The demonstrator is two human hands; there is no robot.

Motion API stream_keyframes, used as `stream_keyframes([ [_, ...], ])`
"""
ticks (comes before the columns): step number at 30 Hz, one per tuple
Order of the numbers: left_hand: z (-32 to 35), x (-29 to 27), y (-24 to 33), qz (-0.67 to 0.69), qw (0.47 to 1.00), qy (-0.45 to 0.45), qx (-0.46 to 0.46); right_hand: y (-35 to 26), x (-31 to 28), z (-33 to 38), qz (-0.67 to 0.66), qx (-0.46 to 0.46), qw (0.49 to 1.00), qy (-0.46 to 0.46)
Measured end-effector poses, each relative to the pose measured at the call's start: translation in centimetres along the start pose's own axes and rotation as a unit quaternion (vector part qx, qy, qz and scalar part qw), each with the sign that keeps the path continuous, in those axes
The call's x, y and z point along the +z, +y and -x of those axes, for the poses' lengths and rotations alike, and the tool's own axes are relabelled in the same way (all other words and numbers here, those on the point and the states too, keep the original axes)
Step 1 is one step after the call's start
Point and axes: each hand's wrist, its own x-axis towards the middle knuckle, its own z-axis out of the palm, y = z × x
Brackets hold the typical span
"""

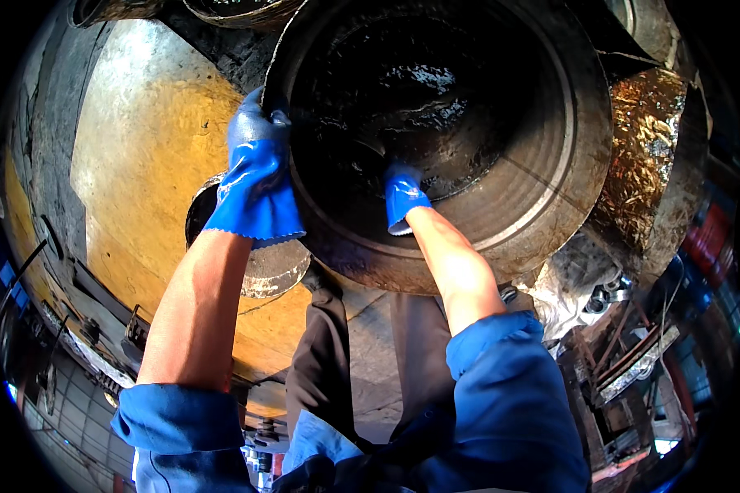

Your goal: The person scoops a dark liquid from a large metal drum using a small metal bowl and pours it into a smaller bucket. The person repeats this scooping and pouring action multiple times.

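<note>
A large round metal drum [543,193] stands open before me, with dark, glistening liquid [423,78] inside. My left hand [259,135], in a blue rubber glove, is closed around the drum's left rim. Down inside the drum is my right hand [403,185], in a matching glove. Its fingers fade into the dark at the liquid, so what they hold, if anything, is hidden. Just left of that hand a thin curved edge catches the light, but I cannot make out what it belongs to. Both my sleeves are blue and rolled up.
A smaller cylindrical can [275,271] sits beside the drum, below my left wrist. To the right, a container [645,152] holds shiny brown, oily material. A crumpled whitish bag [571,283] and scrap wood [625,370] lie at the lower right. Worn yellow flooring [152,148] spreads at the left.
</note>
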Motion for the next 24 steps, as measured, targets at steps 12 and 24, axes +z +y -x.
stream_keyframes([
  [12, -0.2, 0.2, -0.7, 0.005, 1.000, -0.014, 0.024, 6.7, -4.1, 2.0, -0.284, 0.030, 0.900, -0.329],
  [24, 0.3, -1.5, 0.7, 0.020, 0.998, -0.064, -0.007, 2.8, -30.6, 9.2, -0.474, 0.023, 0.826, -0.304],
])
